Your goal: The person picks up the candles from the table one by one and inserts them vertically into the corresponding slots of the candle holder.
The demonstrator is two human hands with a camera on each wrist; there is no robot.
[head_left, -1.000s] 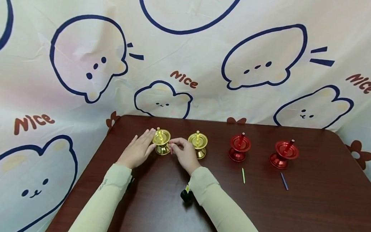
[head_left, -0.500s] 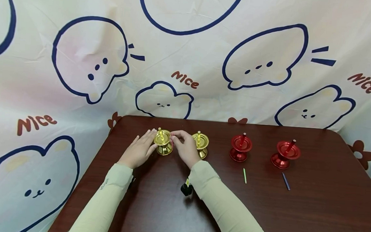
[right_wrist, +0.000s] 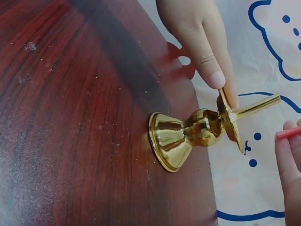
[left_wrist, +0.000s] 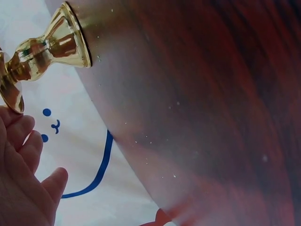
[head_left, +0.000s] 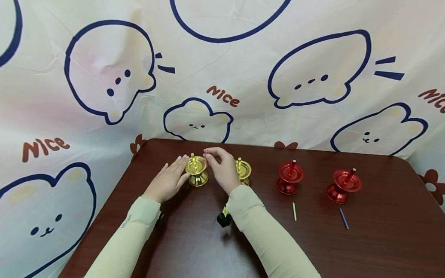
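A gold candle holder [head_left: 199, 180] stands upright at the table's back left. Its dish [right_wrist: 227, 115] carries an upright central tube [right_wrist: 258, 106]. My left hand [head_left: 165, 181] touches the left edge of that dish with extended fingers; in the left wrist view its thumb [left_wrist: 57, 180] stays apart. On the other side, my right hand [head_left: 224, 169] pinches a thin pink candle [right_wrist: 288, 133] beside the tube and apart from it. Most of the candle is hidden in the fingers. A second gold candle holder [head_left: 245, 170] stands behind the right hand, partly covered.
Two red candle holders [head_left: 290, 175] stand in the row to the right. Before them lie a thin green candle [head_left: 294, 211] and a thin blue candle [head_left: 343, 218] on the brown table [head_left: 392, 254]. A printed cloth [head_left: 250, 72] hangs behind.
My right hand has risen from beside the holder's stem to above its dish level, carrying the pink candle. The left hand has kept its place at the dish.
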